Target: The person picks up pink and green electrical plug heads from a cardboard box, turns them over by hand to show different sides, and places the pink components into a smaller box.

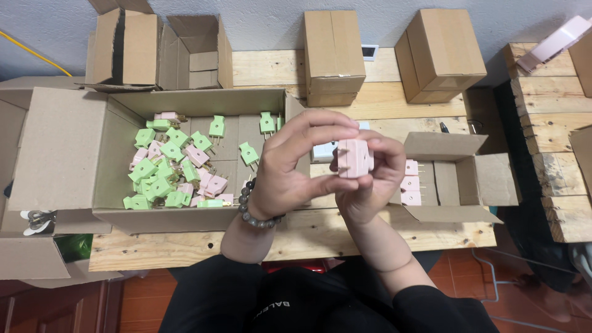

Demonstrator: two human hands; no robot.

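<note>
My left hand and my right hand are raised together over the wooden table, both gripping a small stack of pink plugs between fingertips and thumbs. A beaded bracelet is on my left wrist. To the left, a large open cardboard box holds several loose green plugs and pink plugs. To the right, a smaller open box has pink plugs lined up at its left end, partly hidden behind my right hand.
Two closed cardboard boxes and two open empty ones stand at the table's back. A white item lies behind my hands. Scissors rest on a flap at the left. Wooden pallets sit at the right.
</note>
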